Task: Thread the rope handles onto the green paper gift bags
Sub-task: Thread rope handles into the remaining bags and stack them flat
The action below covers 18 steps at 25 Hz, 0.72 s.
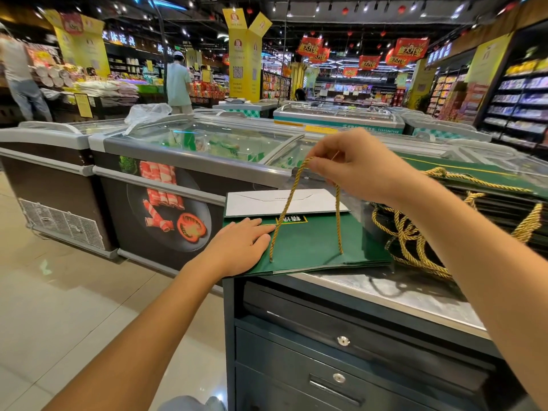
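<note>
Steel counter (400,289), supermarket aisle. Green bag (311,247): flat at the counter's left edge. Gold rope handle (288,209): both ends at the bag, loop pinched and raised by my right hand (355,170). My left hand (240,247): fingers straight, pressing the bag. Right: loose ropes (406,232), stacked bags (474,170). Beyond: chest freezers (192,155). Left: open floor (74,292).

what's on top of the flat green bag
The left hand presses flat on the green bag; a gold rope handle rises from it to the pinching right hand. Rope ends below the paper are hidden.
</note>
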### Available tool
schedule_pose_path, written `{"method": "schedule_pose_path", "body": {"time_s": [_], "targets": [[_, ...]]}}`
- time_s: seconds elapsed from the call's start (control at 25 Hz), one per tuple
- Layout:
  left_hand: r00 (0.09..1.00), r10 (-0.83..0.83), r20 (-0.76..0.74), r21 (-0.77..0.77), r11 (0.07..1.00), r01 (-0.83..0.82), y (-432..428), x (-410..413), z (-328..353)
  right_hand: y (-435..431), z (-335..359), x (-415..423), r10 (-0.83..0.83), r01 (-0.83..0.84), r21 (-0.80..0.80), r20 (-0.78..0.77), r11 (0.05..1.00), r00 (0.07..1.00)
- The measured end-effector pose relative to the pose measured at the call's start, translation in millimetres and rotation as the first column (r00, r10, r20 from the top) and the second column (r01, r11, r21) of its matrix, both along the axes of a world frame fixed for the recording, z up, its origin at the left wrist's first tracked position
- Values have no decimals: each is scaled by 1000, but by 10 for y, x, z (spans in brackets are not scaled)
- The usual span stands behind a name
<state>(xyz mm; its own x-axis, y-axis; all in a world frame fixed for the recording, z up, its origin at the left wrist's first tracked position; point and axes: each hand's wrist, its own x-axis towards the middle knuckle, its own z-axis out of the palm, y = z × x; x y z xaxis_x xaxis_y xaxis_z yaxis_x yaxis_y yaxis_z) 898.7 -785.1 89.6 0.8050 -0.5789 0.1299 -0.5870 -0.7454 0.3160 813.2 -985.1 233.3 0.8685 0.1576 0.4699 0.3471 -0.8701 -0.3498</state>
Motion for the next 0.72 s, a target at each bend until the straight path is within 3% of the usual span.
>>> {"method": "schedule_pose_path", "body": {"time_s": [0.08, 0.16, 0.24, 0.32, 0.4, 0.48, 0.72], "targets": [[998, 23, -54, -248, 968, -35, 52, -57, 35, -12, -116, 51, -53, 53, -1, -50, 999, 997], [987, 132, -87, -472, 867, -158, 177, -59, -2, -25, -241, 54, -93, 92, -17, -116, 996, 989], [937, 319, -145, -568, 748, -343, 349, -80, -107, -17, -397, 10, -83, 77, -53, -130, 996, 988], [861, 389, -328, -608, 610, -507, 468, -146, -198, 47, -602, -54, -2, -12, -78, -177, 997, 984], [815, 266, -515, -623, 537, -569, 499, -243, -234, 147, -843, -102, 90, -139, -143, -307, 980, 948], [785, 127, -607, -658, 474, -586, 497, -315, -140, 207, -1045, -117, 128, -226, -208, -398, 952, 908], [790, -68, -609, -763, 324, -560, 453, -340, 379, 167, -920, -114, 154, -189, -118, -253, 975, 955]]}}
